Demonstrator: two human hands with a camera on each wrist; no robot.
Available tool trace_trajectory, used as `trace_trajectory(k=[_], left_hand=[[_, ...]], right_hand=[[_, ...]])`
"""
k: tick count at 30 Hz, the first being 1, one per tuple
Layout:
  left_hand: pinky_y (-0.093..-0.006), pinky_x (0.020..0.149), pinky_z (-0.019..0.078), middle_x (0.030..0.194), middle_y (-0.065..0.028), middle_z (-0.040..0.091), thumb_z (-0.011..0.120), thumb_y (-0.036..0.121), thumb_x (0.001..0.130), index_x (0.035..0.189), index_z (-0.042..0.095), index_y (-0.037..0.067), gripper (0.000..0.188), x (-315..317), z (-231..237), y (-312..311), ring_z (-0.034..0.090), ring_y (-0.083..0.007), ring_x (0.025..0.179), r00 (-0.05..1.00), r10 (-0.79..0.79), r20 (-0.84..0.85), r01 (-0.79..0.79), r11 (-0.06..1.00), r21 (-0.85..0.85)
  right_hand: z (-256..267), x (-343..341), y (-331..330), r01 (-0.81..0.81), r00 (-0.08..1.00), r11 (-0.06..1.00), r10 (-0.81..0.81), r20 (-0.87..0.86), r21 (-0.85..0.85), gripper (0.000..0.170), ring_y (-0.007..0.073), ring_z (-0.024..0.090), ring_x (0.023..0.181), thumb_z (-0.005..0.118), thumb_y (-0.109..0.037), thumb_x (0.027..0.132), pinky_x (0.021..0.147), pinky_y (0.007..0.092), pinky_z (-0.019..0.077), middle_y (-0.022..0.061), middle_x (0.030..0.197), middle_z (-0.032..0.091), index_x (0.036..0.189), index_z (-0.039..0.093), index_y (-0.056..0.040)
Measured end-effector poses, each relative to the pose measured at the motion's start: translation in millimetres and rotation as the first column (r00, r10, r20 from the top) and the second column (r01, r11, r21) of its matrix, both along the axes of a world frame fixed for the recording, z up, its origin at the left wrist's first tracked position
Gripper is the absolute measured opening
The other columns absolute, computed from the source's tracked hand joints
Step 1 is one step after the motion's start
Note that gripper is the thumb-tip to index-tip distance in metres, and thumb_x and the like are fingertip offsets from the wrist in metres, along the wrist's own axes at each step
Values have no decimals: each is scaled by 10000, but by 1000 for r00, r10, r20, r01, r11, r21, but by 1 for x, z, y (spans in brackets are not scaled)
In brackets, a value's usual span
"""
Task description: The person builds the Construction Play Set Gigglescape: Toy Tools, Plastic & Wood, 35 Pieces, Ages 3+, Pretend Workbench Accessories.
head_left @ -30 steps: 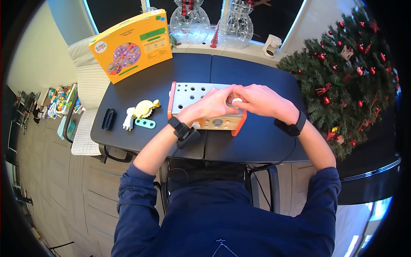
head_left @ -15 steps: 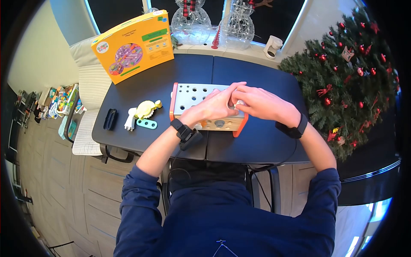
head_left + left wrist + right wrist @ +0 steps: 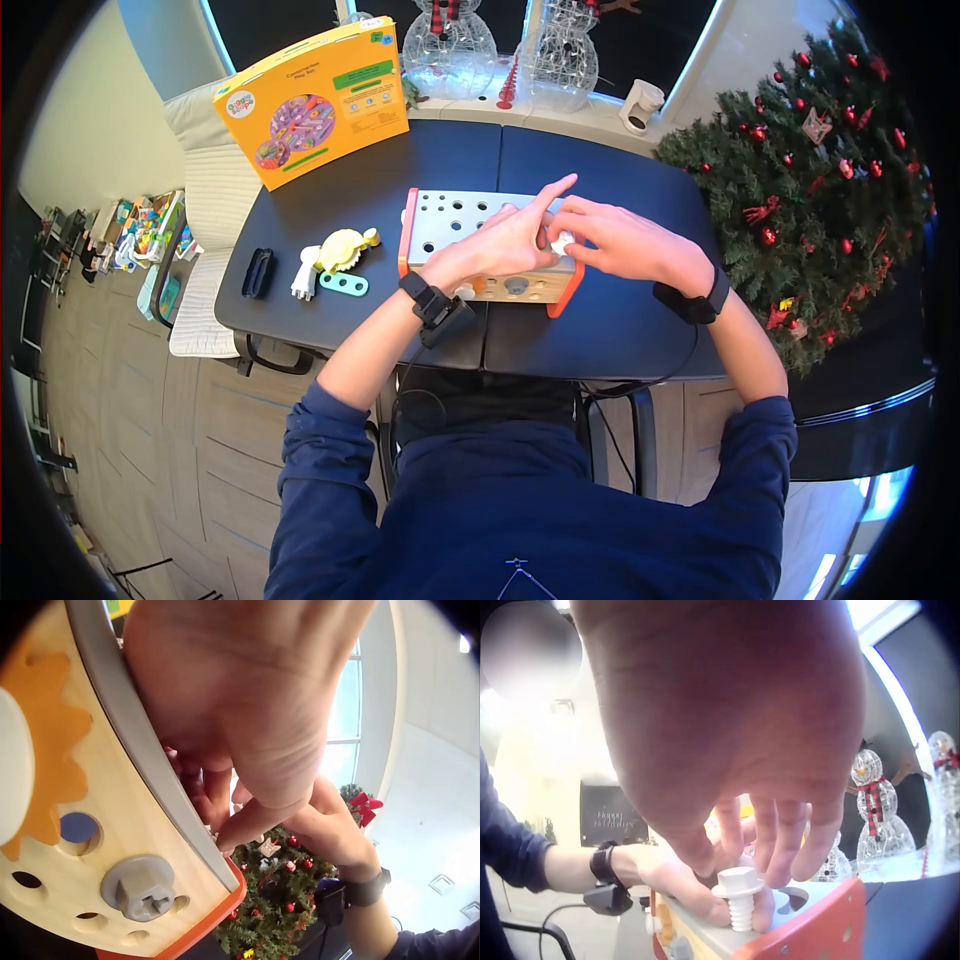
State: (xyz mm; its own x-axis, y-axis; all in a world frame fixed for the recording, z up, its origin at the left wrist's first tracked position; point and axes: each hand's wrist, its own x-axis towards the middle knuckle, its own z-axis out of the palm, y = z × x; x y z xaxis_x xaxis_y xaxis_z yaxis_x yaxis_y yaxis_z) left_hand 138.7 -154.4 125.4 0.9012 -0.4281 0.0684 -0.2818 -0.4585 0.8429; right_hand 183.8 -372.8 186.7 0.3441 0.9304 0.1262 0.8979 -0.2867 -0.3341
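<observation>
A white hex-head screw [image 3: 740,900] stands upright at the right end of the toy workbench [image 3: 430,215], beside a hole in its grey top. My left hand [image 3: 510,240] pinches the screw's threaded part between thumb and a fingertip, one finger pointing up and away. Over it is my right hand [image 3: 630,240], fingers loosely bent around the screw head, with a gap showing in the right wrist view. Whether the screw's tip sits in a hole is hidden. A grey bolt [image 3: 139,889] sits in the bench's wooden front.
Left of the bench lie a yellow toy piece [image 3: 342,250], a white toy piece [image 3: 304,272], a teal strip with holes [image 3: 343,284] and a black tray [image 3: 258,274]. A yellow box [image 3: 310,100] stands behind them. A decorated tree [image 3: 800,200] is at the right.
One left finger has straightened and lifted away from the bench. The right fingers have shifted and spread somewhat, showing more of the white screw. The pieces on the left have not moved.
</observation>
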Motion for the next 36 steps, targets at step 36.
trace_trajectory(k=[36], left_hand=[[-354, 767, 472, 811, -50, 521, 777, 121, 858, 1700, 274, 160, 981, 6, -5, 3, 545, -169, 766, 997, -59, 42, 57, 998, 37]], right_hand=[[-1, -5, -2, 64, 995, 992, -55, 77, -112, 161, 390, 657, 1037, 593, -187, 1055, 865, 472, 549, 163, 1078, 626, 1125, 605, -43]])
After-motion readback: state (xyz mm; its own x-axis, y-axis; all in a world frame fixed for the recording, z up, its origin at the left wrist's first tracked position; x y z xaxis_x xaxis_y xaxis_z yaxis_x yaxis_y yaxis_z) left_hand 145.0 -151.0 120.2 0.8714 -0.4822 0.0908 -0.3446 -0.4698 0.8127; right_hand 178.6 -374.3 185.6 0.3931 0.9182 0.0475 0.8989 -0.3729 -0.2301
